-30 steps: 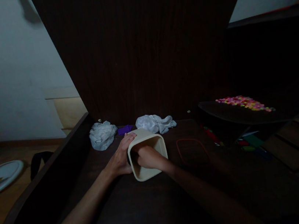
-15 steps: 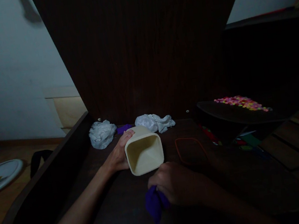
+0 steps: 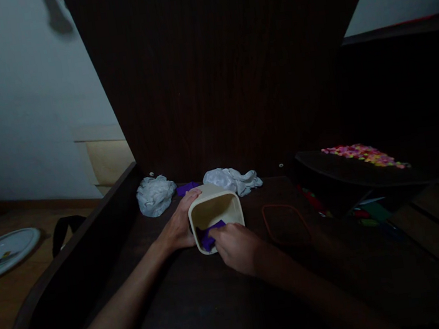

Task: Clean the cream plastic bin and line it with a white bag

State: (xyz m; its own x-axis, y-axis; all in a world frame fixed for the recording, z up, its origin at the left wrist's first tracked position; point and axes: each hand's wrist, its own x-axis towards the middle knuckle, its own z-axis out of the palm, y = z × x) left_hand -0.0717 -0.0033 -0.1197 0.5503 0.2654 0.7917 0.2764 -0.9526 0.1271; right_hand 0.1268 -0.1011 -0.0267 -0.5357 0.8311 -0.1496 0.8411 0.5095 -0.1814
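Observation:
A cream plastic container (image 3: 239,210) lies tilted on its side, its open mouth facing me. My left hand (image 3: 182,221) grips it around the left side, the thumb hidden behind the wall. My right hand (image 3: 237,245) reaches into the mouth, its fingers closed on a purple cloth (image 3: 213,234) that touches the inner lower-left wall. To the right, a thin orange-brown rectangular ring (image 3: 283,205), perhaps a lid or its rim, lies flat on the dark wooden surface (image 3: 189,299).
Behind the container are a crumpled pale plastic bag (image 3: 155,196), a second whitish bag (image 3: 232,180) and another purple cloth (image 3: 186,189). A dark corner shelf (image 3: 313,165) at right bears many small colourful pieces (image 3: 365,156). A raised wooden side (image 3: 90,231) borders the left.
My right hand has moved up and into the container's mouth, carrying the purple cloth from below the rim to the inside. My left hand keeps its hold. The view has shifted slightly.

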